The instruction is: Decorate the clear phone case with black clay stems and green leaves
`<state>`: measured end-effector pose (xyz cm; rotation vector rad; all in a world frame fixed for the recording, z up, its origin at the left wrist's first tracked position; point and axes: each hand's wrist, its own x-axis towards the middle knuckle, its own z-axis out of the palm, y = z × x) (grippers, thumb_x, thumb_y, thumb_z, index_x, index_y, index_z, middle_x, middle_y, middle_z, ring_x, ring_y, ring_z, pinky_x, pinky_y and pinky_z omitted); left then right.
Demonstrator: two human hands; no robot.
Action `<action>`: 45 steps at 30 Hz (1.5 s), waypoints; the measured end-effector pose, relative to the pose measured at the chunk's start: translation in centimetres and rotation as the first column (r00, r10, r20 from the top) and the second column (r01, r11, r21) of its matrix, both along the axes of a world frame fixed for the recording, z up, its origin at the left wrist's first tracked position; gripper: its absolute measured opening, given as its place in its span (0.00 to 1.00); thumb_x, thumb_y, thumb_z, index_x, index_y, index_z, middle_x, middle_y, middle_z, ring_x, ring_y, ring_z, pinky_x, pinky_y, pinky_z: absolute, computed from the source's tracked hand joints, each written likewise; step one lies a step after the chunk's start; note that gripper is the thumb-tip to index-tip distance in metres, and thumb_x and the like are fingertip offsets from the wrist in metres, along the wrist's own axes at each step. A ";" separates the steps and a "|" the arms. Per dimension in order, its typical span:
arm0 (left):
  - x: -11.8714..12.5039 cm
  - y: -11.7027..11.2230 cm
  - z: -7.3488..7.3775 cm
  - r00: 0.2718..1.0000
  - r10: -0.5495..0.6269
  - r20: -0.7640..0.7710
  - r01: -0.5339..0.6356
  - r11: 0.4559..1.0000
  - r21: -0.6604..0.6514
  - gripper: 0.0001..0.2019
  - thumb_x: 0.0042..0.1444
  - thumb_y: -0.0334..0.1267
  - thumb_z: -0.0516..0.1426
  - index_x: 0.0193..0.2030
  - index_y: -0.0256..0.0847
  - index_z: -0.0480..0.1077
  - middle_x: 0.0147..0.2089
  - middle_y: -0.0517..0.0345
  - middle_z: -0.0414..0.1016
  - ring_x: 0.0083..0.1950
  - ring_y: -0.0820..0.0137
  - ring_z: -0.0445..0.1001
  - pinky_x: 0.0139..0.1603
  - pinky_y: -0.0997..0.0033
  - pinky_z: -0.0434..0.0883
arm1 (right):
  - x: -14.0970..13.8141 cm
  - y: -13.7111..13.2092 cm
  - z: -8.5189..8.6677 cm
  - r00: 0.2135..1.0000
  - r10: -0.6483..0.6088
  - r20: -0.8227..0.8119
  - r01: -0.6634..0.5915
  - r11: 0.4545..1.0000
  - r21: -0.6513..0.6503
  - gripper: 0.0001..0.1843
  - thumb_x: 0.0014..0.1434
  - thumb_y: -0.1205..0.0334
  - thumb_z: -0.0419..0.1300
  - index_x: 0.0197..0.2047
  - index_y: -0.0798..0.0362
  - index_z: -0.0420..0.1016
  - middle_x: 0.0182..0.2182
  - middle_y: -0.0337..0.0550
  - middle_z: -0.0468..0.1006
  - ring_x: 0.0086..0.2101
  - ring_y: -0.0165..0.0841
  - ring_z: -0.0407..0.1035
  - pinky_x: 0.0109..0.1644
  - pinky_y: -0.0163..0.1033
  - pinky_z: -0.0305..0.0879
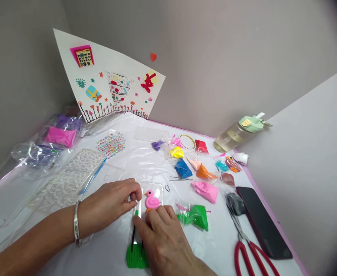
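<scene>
A clear phone case (149,195) lies on the white plastic sheet (119,245), and a pink clay duck (152,200) sits on it. Green clay (136,256) covers the case's near end, with thin black strips above it. My left hand (108,201), a metal bangle (76,223) on its wrist, pinches the case's upper left edge. My right hand (164,241) holds the case's lower part, its fingertips just below the duck. A bag of green clay (193,216) lies next to my right hand.
Several bags of coloured clay (205,191) lie to the right, beyond them a black phone (263,222) and red-handled scissors (250,253). A patterned clear case (67,180), a rhinestone sheet (111,144), a water bottle (237,134) and a decorated paper card (108,76) stand farther off.
</scene>
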<state>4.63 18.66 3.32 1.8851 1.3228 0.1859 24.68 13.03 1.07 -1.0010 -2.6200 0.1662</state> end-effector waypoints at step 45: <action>0.0 0.0 0.1 1.000 0.000 0.004 0.000 1.000 -0.005 0.07 0.58 0.33 0.53 0.39 0.45 0.72 0.37 0.63 0.74 0.35 0.69 0.70 0.37 0.71 0.62 | 0.6 0.1 0.0 0.998 -0.020 -0.064 0.020 1.000 -0.003 0.12 0.53 0.72 0.61 0.41 0.52 0.71 0.31 0.40 0.70 0.31 0.36 0.58 0.38 0.42 0.50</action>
